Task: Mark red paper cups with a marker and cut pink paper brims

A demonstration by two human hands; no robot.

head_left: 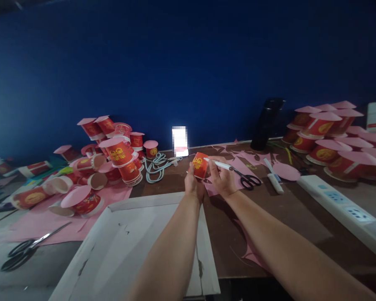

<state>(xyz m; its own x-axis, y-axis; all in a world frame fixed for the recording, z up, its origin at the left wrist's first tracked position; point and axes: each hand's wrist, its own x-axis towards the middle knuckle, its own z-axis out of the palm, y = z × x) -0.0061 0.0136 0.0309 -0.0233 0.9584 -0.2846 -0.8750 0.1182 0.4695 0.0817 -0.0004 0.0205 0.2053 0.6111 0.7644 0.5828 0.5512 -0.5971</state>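
Observation:
My left hand [192, 182] is closed round a red paper cup [200, 166] with gold lettering, held tilted above the table. A white pen [222, 164] sits in the grip of my right hand [222, 179], its tip end at the cup's upper right side. The fingers of my right hand are partly hidden behind the pen and the hand itself. Just right of that hand lie black-handled scissors [250, 181] on pink paper scraps [236, 164].
Red cups with pink paper discs are piled at left [115, 152] and right [324, 125]. A white shallow box [122, 246] lies in front, a power strip [341, 209] at right. Scissors [34, 246], a cable [156, 168], a lit phone [179, 140] and a black bottle [265, 123] are around.

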